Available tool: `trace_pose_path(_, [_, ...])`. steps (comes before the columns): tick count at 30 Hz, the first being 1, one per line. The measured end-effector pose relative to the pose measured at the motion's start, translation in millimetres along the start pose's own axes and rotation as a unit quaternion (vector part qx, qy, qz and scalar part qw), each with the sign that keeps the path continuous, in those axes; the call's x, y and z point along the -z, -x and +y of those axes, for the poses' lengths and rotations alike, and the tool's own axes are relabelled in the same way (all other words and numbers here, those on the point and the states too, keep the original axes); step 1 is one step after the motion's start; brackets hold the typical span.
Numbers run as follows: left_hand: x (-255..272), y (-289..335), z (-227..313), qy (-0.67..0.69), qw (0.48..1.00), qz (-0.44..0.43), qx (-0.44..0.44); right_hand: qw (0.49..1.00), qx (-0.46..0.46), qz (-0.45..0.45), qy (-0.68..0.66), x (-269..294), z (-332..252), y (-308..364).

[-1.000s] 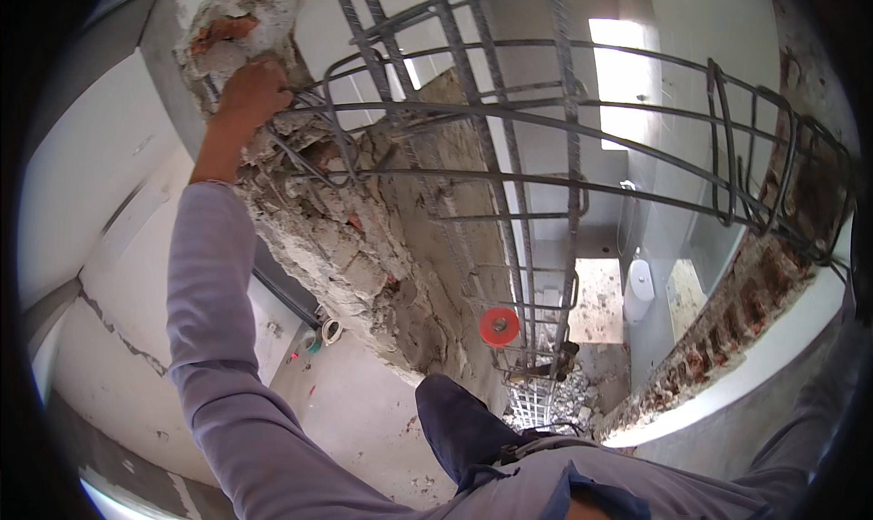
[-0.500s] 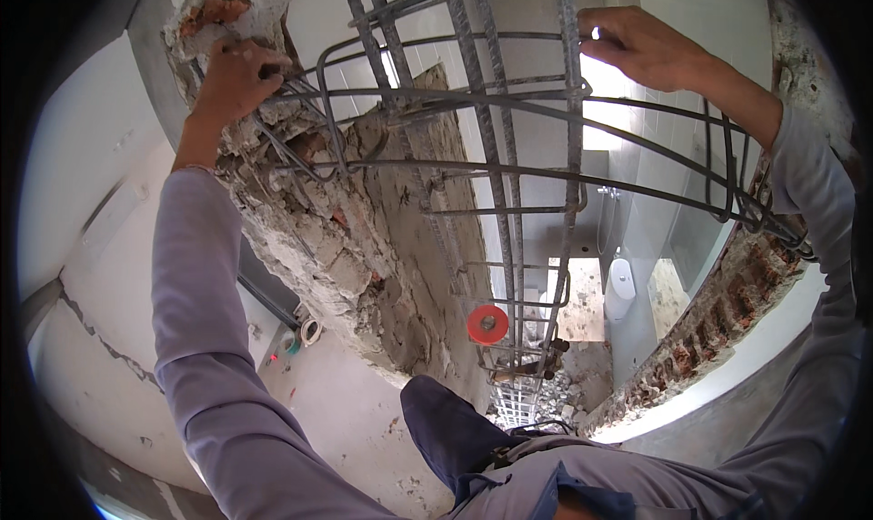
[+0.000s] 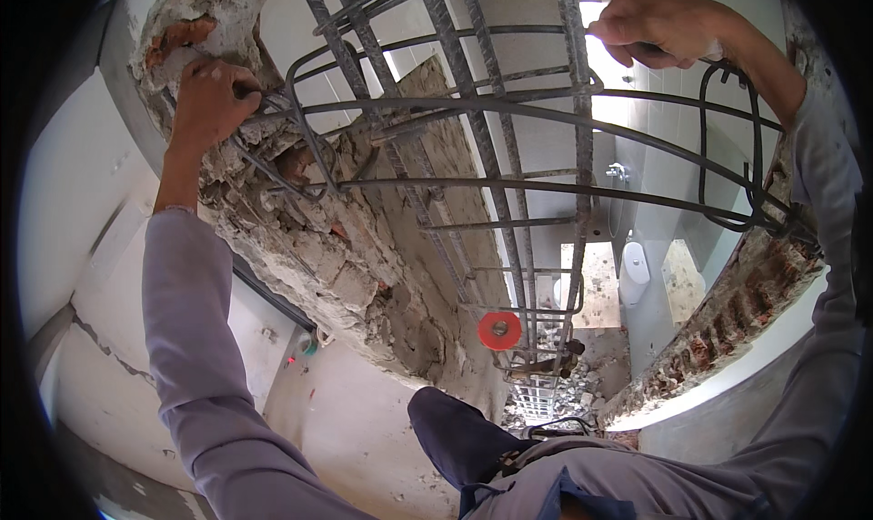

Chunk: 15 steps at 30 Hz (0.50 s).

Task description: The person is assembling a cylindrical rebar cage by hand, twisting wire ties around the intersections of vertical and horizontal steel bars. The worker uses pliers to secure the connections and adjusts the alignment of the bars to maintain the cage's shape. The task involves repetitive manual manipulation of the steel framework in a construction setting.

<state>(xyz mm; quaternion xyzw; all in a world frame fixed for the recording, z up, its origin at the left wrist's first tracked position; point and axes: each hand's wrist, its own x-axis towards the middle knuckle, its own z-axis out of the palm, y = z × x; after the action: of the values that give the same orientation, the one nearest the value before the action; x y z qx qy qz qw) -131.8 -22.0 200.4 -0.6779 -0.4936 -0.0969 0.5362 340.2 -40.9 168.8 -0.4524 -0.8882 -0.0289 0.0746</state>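
Note:
My left hand (image 3: 211, 101) is closed at the upper left, its fingers curled around the end of a long thin steel bar (image 3: 400, 108) beside the broken masonry (image 3: 336, 274). That bar crosses the cage of upright ribbed rebars (image 3: 464, 74) and runs down to the right. At the upper right my right hand (image 3: 664, 29) has its fingers curled in, the fingertips near the right upright rebar (image 3: 582, 92). What it pinches, if anything, is hidden. Bent wire stirrups (image 3: 705, 147) hang around the bars below my right wrist.
A red disc (image 3: 499, 330) sits low on the cage. Rubble (image 3: 591, 374) lies on the floor far below, near a white toilet (image 3: 635, 272). A broken brick edge (image 3: 718, 338) runs along the right. My bent knee (image 3: 459, 438) is beneath the masonry.
My right hand has shifted right and slightly up, its fingers a little farther from the upright rebar. My left hand sits lower and farther left in view. The stirrups at right have turned and spread.

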Motion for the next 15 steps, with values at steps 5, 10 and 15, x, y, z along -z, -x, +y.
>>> trace_pose_path(5, [6.5,3.2,-12.9,0.05,0.998,0.023,-0.036,0.995,-0.066,0.079,-0.011,-7.1,-7.7,8.3])
trace_pose_path(10, [26.2,26.3,6.8,0.176,0.98,0.083,0.035,0.995,-0.075,0.048,-0.044,-16.6,-42.7,-3.5])
trace_pose_path(15, [27.3,96.0,87.6,0.286,0.904,0.025,0.318,0.995,-0.05,0.074,-0.053,-21.2,-27.9,2.0])
